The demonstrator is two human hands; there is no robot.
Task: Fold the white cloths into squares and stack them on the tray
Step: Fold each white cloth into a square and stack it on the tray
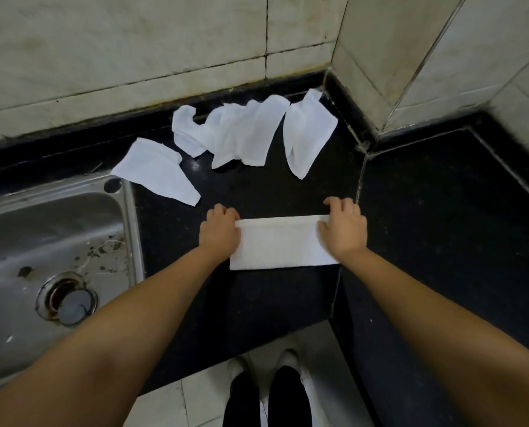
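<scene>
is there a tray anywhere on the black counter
No, the black stone counter holds only white cloths, one flat cloth between the hands and loose ones by the wall, beside the steel sink.

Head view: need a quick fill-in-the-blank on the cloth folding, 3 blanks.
1. Both hands, left hand and right hand, grip the far corners of the ____ cloth.
2. The steel sink lies to the person's ____ of that cloth.
3. The unfolded cloths lie on the countertop near the ____ wall.

Missing words: folded; left; tiled
</scene>
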